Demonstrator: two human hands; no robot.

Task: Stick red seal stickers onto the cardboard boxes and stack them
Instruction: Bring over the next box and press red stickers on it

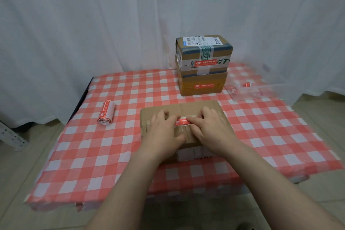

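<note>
Left hand (162,129) and right hand (211,129) lie spread on the box (188,107) at the middle of the table (89,157), their fingers pressing down the sticker (182,121) between them.

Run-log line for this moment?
phase: sticking | left hand: pressing red seal sticker on brown cardboard box | right hand: pressing same sticker | stacked cardboard boxes: two, sealed | red-and-white sticker roll: idle, left

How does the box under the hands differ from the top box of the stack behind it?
The near box lies on the tablecloth with left hand and right hand at its red sticker; the top box sits untouched on a lower box. The near box's sticker is on its top face, the top box's on its front. Only the top box shows green-printed tape. Both are brown cardboard.
</note>
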